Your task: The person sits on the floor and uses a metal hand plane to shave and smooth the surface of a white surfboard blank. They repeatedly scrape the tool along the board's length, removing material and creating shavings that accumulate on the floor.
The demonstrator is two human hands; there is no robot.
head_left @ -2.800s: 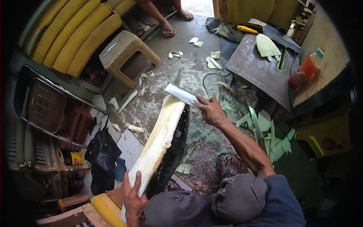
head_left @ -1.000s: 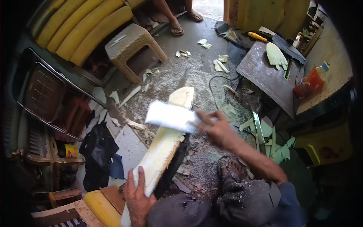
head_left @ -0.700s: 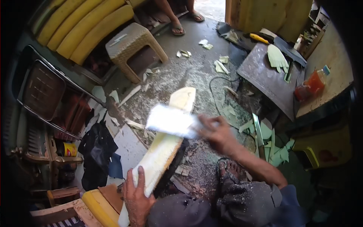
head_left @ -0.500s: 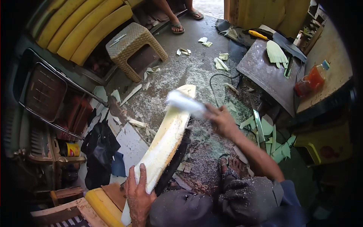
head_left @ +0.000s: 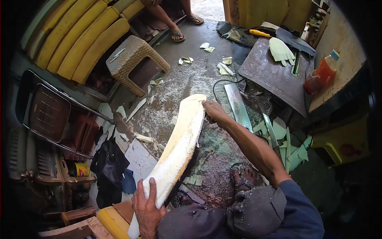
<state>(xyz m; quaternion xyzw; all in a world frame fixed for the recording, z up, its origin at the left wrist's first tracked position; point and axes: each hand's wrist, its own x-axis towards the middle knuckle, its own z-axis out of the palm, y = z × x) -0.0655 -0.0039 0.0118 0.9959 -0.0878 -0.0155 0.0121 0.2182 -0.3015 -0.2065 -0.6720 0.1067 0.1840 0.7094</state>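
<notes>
Cream foam slab point(head_left: 179, 147), long, curved, crumbly; left hand point(head_left: 147, 205) grip clasps base, right hand point(head_left: 215, 112) top.

The person wears a dark blue shirt whose right sleeve is rolled or cut short, ending near the elbow, so the forearm below it is bare. The trousers are grey and dusted with pale flecks over the knees. One foot shows in a dark open sandal with straps across the toes. Both the left hand point(head_left: 147, 205) and the right hand point(head_left: 214, 111) are bare, without gloves, rings or a watch.
</notes>
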